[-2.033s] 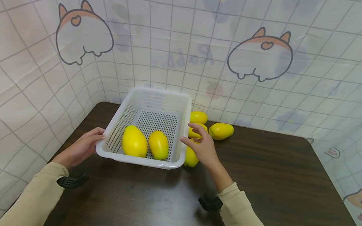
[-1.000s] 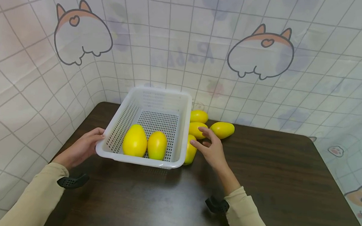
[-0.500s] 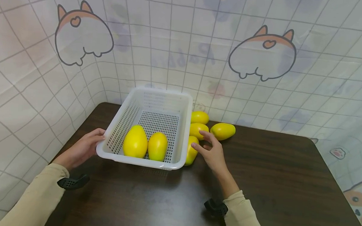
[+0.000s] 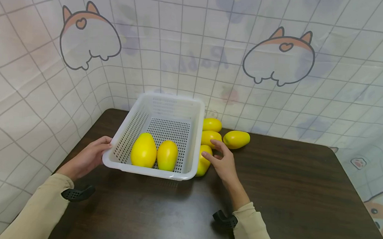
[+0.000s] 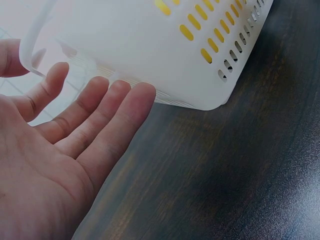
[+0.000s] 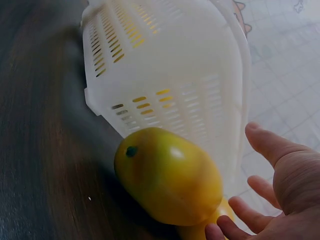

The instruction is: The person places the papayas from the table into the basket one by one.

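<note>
At the left of the table [image 4: 303, 186], a forearm in a cream sleeve [image 4: 38, 205] is slanted up toward the right, with a black band [image 4: 78, 193] worn at the wrist. By the left hand [image 4: 93, 154], the basket [image 4: 145, 171] is held at its left rim, close to the near corner. The rim is pinched, the thumb being hooked over it while the fingers [image 5: 117, 122] are stretched nearly straight beneath, toward the outer wall; whether every fingertip is pressed to it cannot be told. The palm is shown in the left wrist view.

Within the basket, a larger fruit [image 4: 144, 151] and a smaller fruit [image 4: 167, 155] are placed side by side near the front. Just beyond the right wall, a near fruit [image 4: 204, 161], a middle fruit [image 4: 209, 138] and a back fruit [image 4: 212, 124] are lined up, each partly hidden by the basket in the head view.

Over the near fruit's right side, the right hand [image 4: 225, 166] is held with thumb and fingers parted and slightly bent. Nothing is gripped; whether a fruit is touched cannot be told. The right forearm is slanted up toward the left. Beyond the fingertips, an outer fruit [image 4: 236, 139] is seen lying just beside the middle one.
</note>
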A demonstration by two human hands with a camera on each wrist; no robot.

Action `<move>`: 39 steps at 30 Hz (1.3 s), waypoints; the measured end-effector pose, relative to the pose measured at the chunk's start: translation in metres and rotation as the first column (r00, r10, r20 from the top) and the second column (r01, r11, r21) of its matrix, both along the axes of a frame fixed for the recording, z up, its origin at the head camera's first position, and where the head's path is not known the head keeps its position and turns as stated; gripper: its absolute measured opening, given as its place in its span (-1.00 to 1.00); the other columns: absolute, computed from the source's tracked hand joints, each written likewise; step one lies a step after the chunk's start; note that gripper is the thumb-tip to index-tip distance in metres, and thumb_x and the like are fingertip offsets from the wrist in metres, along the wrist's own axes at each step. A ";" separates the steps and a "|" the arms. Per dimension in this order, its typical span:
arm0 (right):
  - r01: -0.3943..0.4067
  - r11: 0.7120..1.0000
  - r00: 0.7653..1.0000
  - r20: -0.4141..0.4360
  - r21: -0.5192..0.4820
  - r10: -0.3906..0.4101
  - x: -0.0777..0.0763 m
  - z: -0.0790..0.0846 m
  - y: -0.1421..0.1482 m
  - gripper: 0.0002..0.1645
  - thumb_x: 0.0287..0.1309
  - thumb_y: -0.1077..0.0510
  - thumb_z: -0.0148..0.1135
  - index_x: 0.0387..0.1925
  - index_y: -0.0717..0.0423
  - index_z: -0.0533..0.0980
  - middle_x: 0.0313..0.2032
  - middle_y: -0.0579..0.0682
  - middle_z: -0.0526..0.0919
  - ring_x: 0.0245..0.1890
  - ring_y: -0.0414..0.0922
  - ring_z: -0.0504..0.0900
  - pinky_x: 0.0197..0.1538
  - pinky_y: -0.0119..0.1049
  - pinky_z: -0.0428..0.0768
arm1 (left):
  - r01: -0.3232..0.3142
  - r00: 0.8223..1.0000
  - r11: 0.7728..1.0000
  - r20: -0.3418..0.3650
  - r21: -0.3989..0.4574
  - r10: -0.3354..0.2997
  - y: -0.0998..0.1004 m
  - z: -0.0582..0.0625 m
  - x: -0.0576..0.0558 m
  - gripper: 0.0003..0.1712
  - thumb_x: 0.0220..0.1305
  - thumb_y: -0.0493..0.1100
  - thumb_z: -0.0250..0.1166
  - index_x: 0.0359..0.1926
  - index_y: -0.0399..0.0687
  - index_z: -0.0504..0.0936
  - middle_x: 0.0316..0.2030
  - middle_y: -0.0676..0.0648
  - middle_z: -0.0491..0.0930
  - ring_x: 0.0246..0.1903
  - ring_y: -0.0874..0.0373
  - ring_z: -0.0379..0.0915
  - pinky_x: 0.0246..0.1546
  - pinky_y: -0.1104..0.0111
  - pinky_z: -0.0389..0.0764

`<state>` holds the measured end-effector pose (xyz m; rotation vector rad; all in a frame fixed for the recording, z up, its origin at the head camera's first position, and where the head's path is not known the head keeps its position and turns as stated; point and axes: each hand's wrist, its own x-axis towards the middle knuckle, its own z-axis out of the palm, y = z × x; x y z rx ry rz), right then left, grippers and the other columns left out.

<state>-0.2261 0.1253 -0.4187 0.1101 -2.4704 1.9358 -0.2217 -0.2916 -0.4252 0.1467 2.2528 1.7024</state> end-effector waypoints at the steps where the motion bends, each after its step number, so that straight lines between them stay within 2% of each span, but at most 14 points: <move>1: 0.003 1.000 1.000 -0.002 0.000 -0.003 -0.002 -0.004 0.001 -0.31 0.14 0.15 0.35 0.27 0.25 0.34 0.30 0.20 0.40 0.33 0.16 0.28 0.32 0.09 0.32 | 0.001 1.000 1.000 0.001 0.001 -0.001 0.000 0.000 0.000 -0.56 0.50 0.07 -0.10 0.17 -0.13 0.22 0.10 -0.10 0.39 -0.01 0.08 0.51 -0.02 0.15 0.58; 5: 0.013 1.000 1.000 -0.019 -0.001 -0.013 -0.013 -0.022 0.004 -0.29 0.10 0.08 0.39 0.26 0.16 0.37 0.29 0.14 0.42 0.34 0.12 0.28 0.32 0.09 0.32 | 0.004 1.000 1.000 0.002 0.000 -0.004 -0.002 0.001 0.001 -0.59 0.50 0.07 -0.11 0.16 -0.10 0.22 0.03 0.05 0.42 -0.02 0.15 0.52 0.00 0.16 0.57; 9: 0.018 1.000 0.999 -0.033 0.009 -0.018 -0.021 -0.035 0.007 -0.30 0.08 0.00 0.41 0.24 0.05 0.40 0.27 0.05 0.44 0.32 0.05 0.31 0.30 0.07 0.34 | 0.008 1.000 1.000 -0.007 -0.003 -0.008 -0.003 0.001 0.001 -0.58 0.50 0.08 -0.11 0.17 -0.10 0.22 0.04 0.07 0.41 -0.03 0.15 0.52 0.00 0.17 0.57; 18: 0.026 0.997 0.999 -0.045 0.070 -0.023 -0.024 -0.040 0.005 -0.31 0.07 -0.05 0.40 0.23 0.01 0.40 0.24 0.02 0.48 0.28 0.02 0.35 0.26 0.03 0.40 | 0.015 1.000 1.000 -0.008 0.018 -0.015 -0.004 0.000 0.001 -0.61 0.51 0.06 -0.12 0.16 -0.06 0.23 0.01 0.12 0.43 -0.05 0.22 0.53 -0.02 0.24 0.57; 30: 0.028 0.996 0.999 -0.035 0.085 -0.026 -0.019 -0.051 0.004 -0.34 0.05 -0.01 0.42 0.19 -0.01 0.44 0.16 0.04 0.51 0.16 0.01 0.39 0.16 -0.03 0.41 | 0.027 1.000 0.998 -0.004 0.049 -0.027 -0.003 -0.003 0.001 -0.66 0.52 0.04 -0.12 0.12 -0.04 0.26 -0.02 0.14 0.47 -0.07 0.25 0.54 -0.05 0.28 0.57; 39: 0.008 0.997 1.000 -0.021 0.077 -0.007 -0.019 -0.057 0.002 -0.32 0.06 0.06 0.41 0.23 0.00 0.40 0.21 0.03 0.48 0.17 -0.01 0.40 0.14 -0.09 0.44 | 0.017 1.000 1.000 -0.004 0.013 -0.017 -0.003 -0.003 0.000 -0.61 0.51 0.06 -0.11 0.17 -0.04 0.24 0.04 0.10 0.43 -0.03 0.19 0.53 0.02 0.18 0.57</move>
